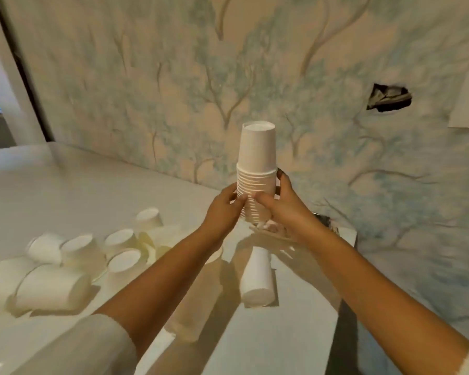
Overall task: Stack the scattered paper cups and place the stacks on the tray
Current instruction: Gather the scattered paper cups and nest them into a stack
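— Head view: saw both hands up at the stack of paper cups [256, 171], upside down, bases upward, many rims nested tight at the lower part.
— Grip?
— Left hand [224, 209] curled round the stack's left side, thumb and fingers on the rims. Right hand [280, 205] wrapped round the right side, thumb across the front. Stack upright, raised above the far end of the white table [65, 190].
— And the tray?
— Glimpsed only a thin pale edge of tray [275, 236] under the right wrist, mostly hidden; could not tell what lay in it.
— Other cups?
— Scattered cups [73, 255] left on the table, some inverted, some tipped on their sides, crowded together and touching. Lay apart from them: one single cup [256, 277] on its side, base toward the camera, between the forearms. Could not see inside any of them.
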Demonstrator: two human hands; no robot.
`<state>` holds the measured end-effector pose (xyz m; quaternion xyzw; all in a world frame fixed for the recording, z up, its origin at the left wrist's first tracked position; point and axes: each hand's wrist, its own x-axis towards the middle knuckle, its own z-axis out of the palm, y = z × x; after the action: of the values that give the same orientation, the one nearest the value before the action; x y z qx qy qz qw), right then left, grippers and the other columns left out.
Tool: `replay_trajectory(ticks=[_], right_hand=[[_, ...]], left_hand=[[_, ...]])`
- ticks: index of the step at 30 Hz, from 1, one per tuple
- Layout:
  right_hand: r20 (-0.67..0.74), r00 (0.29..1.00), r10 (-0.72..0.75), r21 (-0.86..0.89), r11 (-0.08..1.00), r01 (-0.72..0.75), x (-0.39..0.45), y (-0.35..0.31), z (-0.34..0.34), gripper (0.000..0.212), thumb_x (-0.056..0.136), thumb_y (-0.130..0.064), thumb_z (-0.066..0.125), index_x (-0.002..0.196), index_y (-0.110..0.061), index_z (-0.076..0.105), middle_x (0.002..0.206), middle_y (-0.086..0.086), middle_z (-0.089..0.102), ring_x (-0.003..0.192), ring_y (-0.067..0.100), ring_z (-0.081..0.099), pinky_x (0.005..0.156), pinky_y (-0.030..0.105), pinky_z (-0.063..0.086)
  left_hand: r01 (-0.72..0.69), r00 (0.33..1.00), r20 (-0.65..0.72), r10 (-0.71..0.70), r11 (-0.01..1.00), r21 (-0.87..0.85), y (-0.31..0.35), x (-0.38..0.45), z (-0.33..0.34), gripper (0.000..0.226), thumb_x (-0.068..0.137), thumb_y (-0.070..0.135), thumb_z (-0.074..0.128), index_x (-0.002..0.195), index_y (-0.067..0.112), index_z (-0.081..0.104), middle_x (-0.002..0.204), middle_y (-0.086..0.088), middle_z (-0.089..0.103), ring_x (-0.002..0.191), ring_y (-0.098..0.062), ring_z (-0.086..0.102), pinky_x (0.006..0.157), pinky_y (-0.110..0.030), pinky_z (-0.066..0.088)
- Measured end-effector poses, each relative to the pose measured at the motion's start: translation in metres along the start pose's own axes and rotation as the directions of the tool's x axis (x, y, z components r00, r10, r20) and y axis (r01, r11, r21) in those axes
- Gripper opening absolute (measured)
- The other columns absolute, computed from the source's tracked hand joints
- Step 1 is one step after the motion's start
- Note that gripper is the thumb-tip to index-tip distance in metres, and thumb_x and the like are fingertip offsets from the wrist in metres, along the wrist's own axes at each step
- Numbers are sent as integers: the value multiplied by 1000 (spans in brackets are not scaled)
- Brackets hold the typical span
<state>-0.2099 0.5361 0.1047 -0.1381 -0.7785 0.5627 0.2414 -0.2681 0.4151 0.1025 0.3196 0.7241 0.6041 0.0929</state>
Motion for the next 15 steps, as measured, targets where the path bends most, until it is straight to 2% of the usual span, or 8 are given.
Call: replay_trajectory(ticks=[2, 4, 6, 8, 10, 12, 14, 15], right_hand=[[-17, 1000, 6, -17, 1000, -7, 19, 14, -9, 80, 83, -31, 65, 144, -31, 13, 140, 4, 43, 100, 17, 52, 86, 40, 51], [-29, 999, 19, -26, 999, -20, 35, 28, -14, 80, 82, -34, 65, 144, -31, 14, 142, 4, 42, 99, 15, 49, 81, 36, 50], [-26, 999, 44, -25, 999, -44, 49, 42, -18, 80, 81, -35, 66, 143, -32, 15, 143, 4, 41, 105, 18, 49, 80, 37, 50], [-23, 997, 69, -45, 997, -70, 60, 56, -20, 80, 81, -34, 67, 143, -32, 16, 143, 4, 41, 110, 23, 51, 85, 44, 52], [-17, 996, 86, -52, 995, -87, 71, 69, -21, 80, 80, -31, 68, 141, -33, 17, 142, 4, 42, 104, 20, 49, 87, 49, 51], [-8, 995, 100, -46, 994, -101, 78, 79, -21, 80, 79, -29, 70, 140, -33, 19, 140, 5, 43, 101, 19, 48, 87, 44, 50], [-15, 992, 123, -59, 991, -123, 86, 89, -22, 80, 78, -29, 70, 139, -33, 19, 139, 6, 45, 108, 23, 50, 87, 39, 46], [-18, 991, 134, -71, 988, -135, 89, 94, -23, 80, 77, -29, 70, 139, -33, 19, 137, 6, 47, 111, 25, 51, 87, 40, 45]], left_hand=[[29, 999, 34, -29, 1000, -3, -4, 19, 7, 33, 96, 19, 40, 128, 20, 50, 130, -9, 55, 117, -25, 52, 99, -38, 42], [69, 994, 88, -68, 998, -10, -10, 36, 12, 27, 96, 19, 40, 116, 28, 54, 124, -9, 58, 113, -26, 53, 86, -32, 42], [128, 985, 119, -125, 992, -18, -15, 50, 18, 27, 95, 15, 39, 109, 31, 55, 118, -8, 61, 107, -25, 56, 76, -25, 43], [187, 974, 132, -183, 982, -20, -22, 61, 25, 25, 93, 11, 42, 106, 25, 58, 114, -9, 61, 98, -20, 58, 69, -20, 43], [225, 965, 133, -227, 974, 30, -29, 71, 34, 25, 91, 8, 45, 111, 14, 59, 115, -12, 62, 96, -20, 58, 65, -18, 46], [251, 956, 133, -262, 964, 92, -34, 77, 39, 30, 89, 5, 46, 117, 4, 57, 118, -18, 62, 99, -27, 60, 68, -26, 51], [273, 946, 142, -293, 951, 147, -40, 84, 44, 33, 87, 1, 46, 118, -1, 56, 116, -22, 62, 103, -33, 61, 81, -36, 52], [275, 943, 143, -301, 945, 177, -43, 88, 46, 33, 86, 0, 46, 117, -2, 56, 115, -23, 62, 101, -34, 61, 83, -36, 52]])
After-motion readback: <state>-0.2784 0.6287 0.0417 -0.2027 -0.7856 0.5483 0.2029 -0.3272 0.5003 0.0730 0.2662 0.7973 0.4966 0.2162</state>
